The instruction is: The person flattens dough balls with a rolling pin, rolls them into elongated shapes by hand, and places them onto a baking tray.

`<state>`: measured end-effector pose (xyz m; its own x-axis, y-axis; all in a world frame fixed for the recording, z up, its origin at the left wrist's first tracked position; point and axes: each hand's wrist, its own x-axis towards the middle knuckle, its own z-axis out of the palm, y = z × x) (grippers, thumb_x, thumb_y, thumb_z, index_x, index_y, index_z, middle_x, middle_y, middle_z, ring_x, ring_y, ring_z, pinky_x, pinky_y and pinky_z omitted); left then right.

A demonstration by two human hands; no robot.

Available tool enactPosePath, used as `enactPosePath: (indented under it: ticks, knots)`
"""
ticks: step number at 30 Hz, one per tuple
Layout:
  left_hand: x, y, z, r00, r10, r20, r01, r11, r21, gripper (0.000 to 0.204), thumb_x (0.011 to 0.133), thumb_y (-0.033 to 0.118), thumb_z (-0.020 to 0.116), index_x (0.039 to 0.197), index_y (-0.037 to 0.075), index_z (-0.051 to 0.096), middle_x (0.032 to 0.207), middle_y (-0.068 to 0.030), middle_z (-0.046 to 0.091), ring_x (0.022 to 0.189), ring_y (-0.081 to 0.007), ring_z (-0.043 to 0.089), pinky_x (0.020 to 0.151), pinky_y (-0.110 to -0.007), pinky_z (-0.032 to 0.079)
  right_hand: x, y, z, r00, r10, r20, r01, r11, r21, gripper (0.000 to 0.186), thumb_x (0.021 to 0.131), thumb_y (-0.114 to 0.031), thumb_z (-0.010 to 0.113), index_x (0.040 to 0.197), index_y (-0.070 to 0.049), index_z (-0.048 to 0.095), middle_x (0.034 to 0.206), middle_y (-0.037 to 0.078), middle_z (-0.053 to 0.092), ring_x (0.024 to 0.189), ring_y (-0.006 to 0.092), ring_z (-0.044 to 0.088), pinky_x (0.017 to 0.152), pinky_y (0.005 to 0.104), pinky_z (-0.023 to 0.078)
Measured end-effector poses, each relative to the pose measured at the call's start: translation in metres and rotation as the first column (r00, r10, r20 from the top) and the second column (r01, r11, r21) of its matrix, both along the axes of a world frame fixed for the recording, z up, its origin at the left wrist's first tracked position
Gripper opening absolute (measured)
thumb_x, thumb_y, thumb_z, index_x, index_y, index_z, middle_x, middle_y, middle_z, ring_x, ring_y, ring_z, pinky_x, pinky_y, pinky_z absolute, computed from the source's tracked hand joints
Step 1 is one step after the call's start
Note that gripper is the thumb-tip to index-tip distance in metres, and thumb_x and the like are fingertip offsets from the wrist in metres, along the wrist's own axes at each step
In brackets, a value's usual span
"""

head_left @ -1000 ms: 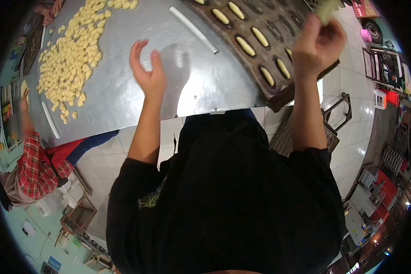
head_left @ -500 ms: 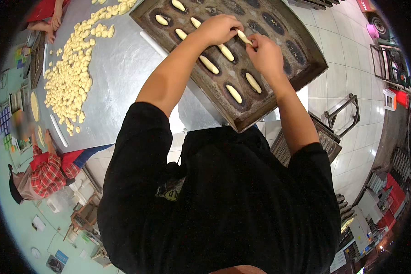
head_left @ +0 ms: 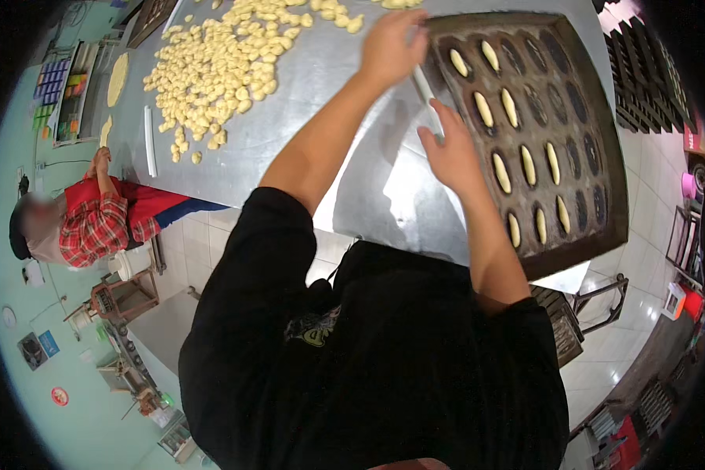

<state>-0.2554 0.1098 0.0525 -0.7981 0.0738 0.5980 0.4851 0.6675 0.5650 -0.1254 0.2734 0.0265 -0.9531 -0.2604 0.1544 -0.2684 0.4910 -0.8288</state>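
Beside the tray, a thin white rolling pin [head_left: 424,84] lies on the metal table. My left hand [head_left: 392,51] is at its far end, by the tray's far left corner; the fingers look loosely extended but blurred, with nothing seen in them. Around the near end is my right hand [head_left: 453,149], thumb and forefinger apart on either side of the pin. The dark metal baking tray [head_left: 617,188] has rows of oval hollows. Several pale, spindle-shaped dough pieces [head_left: 502,172] lie in its left columns, while the hollows farther right hold none.
A large heap of small dough lumps [head_left: 219,70] covers the table's [head_left: 305,133] left side. Another white rod [head_left: 150,141] lies near the left edge. Beyond, a person in a checked shirt [head_left: 98,219] handles a flat dough strip [head_left: 106,131]. Dark stacked trays [head_left: 642,74] stand at far right.
The dough piece that was between my hands is no longer in them. Both hands have left the tray for the rolling pin beside it. The view has swung, so the tray appears farther right.
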Motion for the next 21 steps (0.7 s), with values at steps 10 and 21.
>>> enactPosePath:
  ticks: [10,21]
  knots:
    - [-0.044,-0.142,-0.046,0.906,0.253,0.339,0.089,0.670,-0.737,0.032,0.087,0.020,0.065,0.117,0.007,0.065,0.116,-0.0139,0.061,0.114,-0.0293,0.057,0.094,-0.039,0.048,0.095,-0.013,-0.010,0.977,-0.133,0.164,0.042,0.883,0.467,0.062,0.085,-0.007,0.063,0.143,-0.003,0.040,0.118,0.020,0.056,0.104,0.0399,0.056,0.090,0.0447,0.047]
    - [0.243,-0.070,-0.051,0.908,-0.058,0.415,0.180,0.948,-0.263,0.054,0.090,0.023,0.061,0.140,0.009,0.048,0.143,-0.0217,0.046,0.128,-0.0352,0.048,0.109,-0.069,0.012,0.125,-0.001,0.014,0.957,-0.164,0.241,0.110,0.969,0.223,0.033,0.090,-0.006,0.057,0.122,0.001,0.060,0.107,0.020,0.061,0.095,0.0368,0.062,0.081,0.0405,0.050]
